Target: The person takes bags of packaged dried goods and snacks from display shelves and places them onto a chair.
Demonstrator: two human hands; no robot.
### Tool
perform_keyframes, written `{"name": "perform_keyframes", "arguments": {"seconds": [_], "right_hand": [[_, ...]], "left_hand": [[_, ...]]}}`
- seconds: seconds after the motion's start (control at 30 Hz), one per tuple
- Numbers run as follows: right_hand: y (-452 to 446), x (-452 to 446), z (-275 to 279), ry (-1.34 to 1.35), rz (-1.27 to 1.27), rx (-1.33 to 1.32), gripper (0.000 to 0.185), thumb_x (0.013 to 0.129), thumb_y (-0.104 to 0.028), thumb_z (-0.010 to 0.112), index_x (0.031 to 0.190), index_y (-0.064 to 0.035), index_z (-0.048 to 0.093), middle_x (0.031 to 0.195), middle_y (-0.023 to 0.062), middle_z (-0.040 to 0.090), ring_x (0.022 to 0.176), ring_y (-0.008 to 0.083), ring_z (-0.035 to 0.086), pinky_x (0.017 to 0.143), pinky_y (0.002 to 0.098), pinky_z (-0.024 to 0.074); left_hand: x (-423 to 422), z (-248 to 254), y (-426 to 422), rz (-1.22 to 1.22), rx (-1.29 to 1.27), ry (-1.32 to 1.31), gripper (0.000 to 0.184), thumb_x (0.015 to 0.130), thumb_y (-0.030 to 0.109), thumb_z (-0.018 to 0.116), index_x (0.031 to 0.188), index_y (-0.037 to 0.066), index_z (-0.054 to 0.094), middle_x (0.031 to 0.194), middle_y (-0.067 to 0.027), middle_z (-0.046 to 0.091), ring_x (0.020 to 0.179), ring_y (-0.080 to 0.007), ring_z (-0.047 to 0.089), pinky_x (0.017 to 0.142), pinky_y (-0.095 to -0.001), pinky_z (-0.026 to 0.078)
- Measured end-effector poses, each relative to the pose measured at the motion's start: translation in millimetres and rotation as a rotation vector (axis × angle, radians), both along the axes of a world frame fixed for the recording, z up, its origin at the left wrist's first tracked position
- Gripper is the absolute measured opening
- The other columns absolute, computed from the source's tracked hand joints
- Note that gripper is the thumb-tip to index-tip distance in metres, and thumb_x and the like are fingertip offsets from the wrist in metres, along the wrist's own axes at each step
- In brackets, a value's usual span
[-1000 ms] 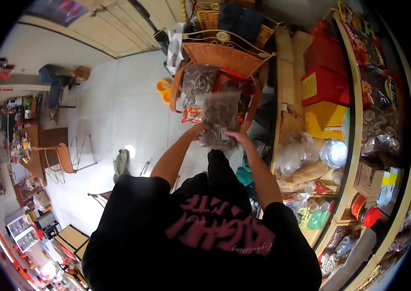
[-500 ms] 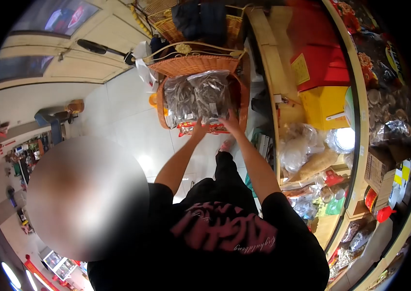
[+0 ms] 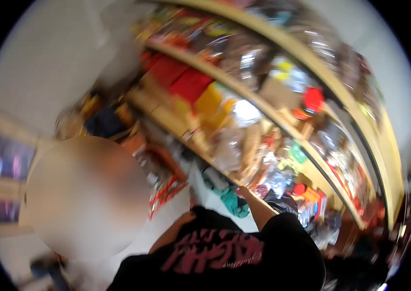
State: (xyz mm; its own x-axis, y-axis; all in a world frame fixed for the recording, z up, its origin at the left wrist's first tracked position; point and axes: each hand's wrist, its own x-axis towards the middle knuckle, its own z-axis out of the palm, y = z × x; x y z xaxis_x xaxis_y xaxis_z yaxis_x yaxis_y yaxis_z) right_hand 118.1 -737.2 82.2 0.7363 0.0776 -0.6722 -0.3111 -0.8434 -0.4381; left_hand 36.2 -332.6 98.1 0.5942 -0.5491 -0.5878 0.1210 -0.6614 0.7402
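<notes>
My right hand (image 3: 243,192) is at the front edge of the lower wooden shelf (image 3: 200,154), close to a green bag (image 3: 235,203) below it. Blur smears its fingers, and whether it touches the edge is unclear. My left hand (image 3: 184,219) is low, beside my dark trouser leg, with its fingers hidden or smeared. Up and to the left of it stands the orange-brown wicker basket (image 3: 169,162). Red packaging (image 3: 165,194) shows at the basket's near side, and part of the basket lies behind a round blurred patch.
Shelves on the right carry red boxes (image 3: 178,80), a yellow box (image 3: 213,104), clear plastic bags (image 3: 227,148) and a red-lidded container (image 3: 313,99). Pale floor (image 3: 166,225) lies around my leg. Dark cloth (image 3: 104,122) hangs beyond the basket.
Both hands have left the clear bags of dried goods in the basket. The view has swung right towards the shelves; my right hand is now by the shelf edge, my left near my leg.
</notes>
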Motion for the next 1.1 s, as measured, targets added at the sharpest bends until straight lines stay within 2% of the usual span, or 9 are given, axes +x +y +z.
{"name": "perform_keyframes", "arguments": {"seconds": [0.1,0.3,0.43,0.5,0.6,0.83,0.87,0.9,1.1], "right_hand": [[-60.3,-29.1,4.3,0.131,-0.855,0.83,0.022,0.089,-0.024,0.056,0.097,-0.0041,0.061,0.075,0.0068,0.064,0.054,0.0169,0.058,0.04,0.0274,0.0421],[-6.2,-198.0,94.2,-0.509,-1.181,0.66,0.022,0.088,-0.026,0.057,0.094,-0.0058,0.063,0.07,0.0049,0.063,0.055,0.0134,0.059,0.045,0.0263,0.0421],[35.5,-403.9,30.4,0.067,-0.961,0.179,0.018,0.081,-0.025,0.06,0.076,-0.0084,0.067,0.061,0.0034,0.062,0.052,0.014,0.058,0.05,0.0302,0.0471],[82.8,-559.4,-30.3,-0.878,-0.335,-0.083,0.026,0.084,-0.03,0.056,0.089,-0.0078,0.068,0.088,0.0145,0.067,0.07,0.0279,0.065,0.072,0.0404,0.0519],[132.2,-626.6,10.2,-0.188,-0.669,0.077,0.026,0.081,-0.031,0.06,0.097,-0.0112,0.067,0.089,0.0123,0.068,0.076,0.0269,0.065,0.073,0.0391,0.0516],[92.5,-673.8,-50.1,-0.125,-0.626,-0.043,0.041,0.076,-0.033,0.069,0.114,-0.019,0.065,0.093,0.0072,0.069,0.087,0.0244,0.066,0.077,0.0361,0.0509],[76.0,-636.3,-41.5,0.301,-1.251,0.079,0.04,0.079,-0.034,0.065,0.116,-0.021,0.062,0.097,0.0087,0.069,0.09,0.0257,0.066,0.077,0.0357,0.0512],[54.4,-624.3,-35.4,0.158,-1.018,-0.033,0.035,0.082,-0.035,0.06,0.111,-0.0146,0.064,0.094,0.0081,0.07,0.082,0.0242,0.067,0.073,0.0358,0.0525],[-29.1,-580.3,68.5,-0.126,-1.486,0.447,0.04,0.085,-0.034,0.057,0.116,-0.0086,0.059,0.099,0.0087,0.068,0.082,0.0206,0.067,0.065,0.0346,0.0519]], "left_hand": [[27.9,23.6,9.0,0.271,-0.053,0.414,0.036,0.086,0.037,0.053,0.099,0.006,0.064,0.084,-0.0057,0.067,0.067,-0.0164,0.063,0.051,-0.0286,0.046],[46.3,-3.4,63.9,0.039,0.193,0.459,0.036,0.088,0.035,0.048,0.113,0.011,0.056,0.101,-0.0068,0.067,0.079,-0.02,0.064,0.06,-0.0387,0.047],[-6.3,5.3,73.4,0.179,0.341,0.537,0.029,0.091,0.033,0.046,0.114,0.017,0.054,0.107,-0.0076,0.067,0.089,-0.0221,0.063,0.073,-0.0461,0.044],[-39.4,11.8,75.3,0.176,0.184,0.711,0.034,0.088,0.034,0.049,0.118,0.018,0.051,0.111,-0.0099,0.065,0.096,-0.0253,0.061,0.084,-0.0428,0.042],[-101.2,23.0,51.8,0.346,0.127,0.898,0.033,0.086,0.033,0.054,0.112,0.013,0.053,0.105,-0.0112,0.066,0.09,-0.0236,0.062,0.078,-0.0434,0.045],[-171.3,25.6,-12.2,-0.057,0.072,0.683,0.034,0.086,0.032,0.055,0.111,0.01,0.053,0.102,-0.0131,0.066,0.085,-0.0212,0.061,0.07,-0.0408,0.046],[-171.8,29.2,-20.3,-0.113,0.081,0.657,0.034,0.086,0.032,0.055,0.111,0.01,0.053,0.102,-0.0132,0.066,0.084,-0.0212,0.061,0.07,-0.0405,0.047],[-170.1,32.1,-25.8,-0.168,0.093,0.626,0.034,0.086,0.032,0.055,0.111,0.009,0.053,0.102,-0.0132,0.066,0.084,-0.0211,0.061,0.069,-0.0402,0.047],[-134.8,44.1,-76.0,-0.745,0.09,0.271,0.034,0.085,0.031,0.055,0.111,0.008,0.053,0.1,-0.0138,0.065,0.083,-0.0209,0.061,0.068,-0.0384,0.047]]}}
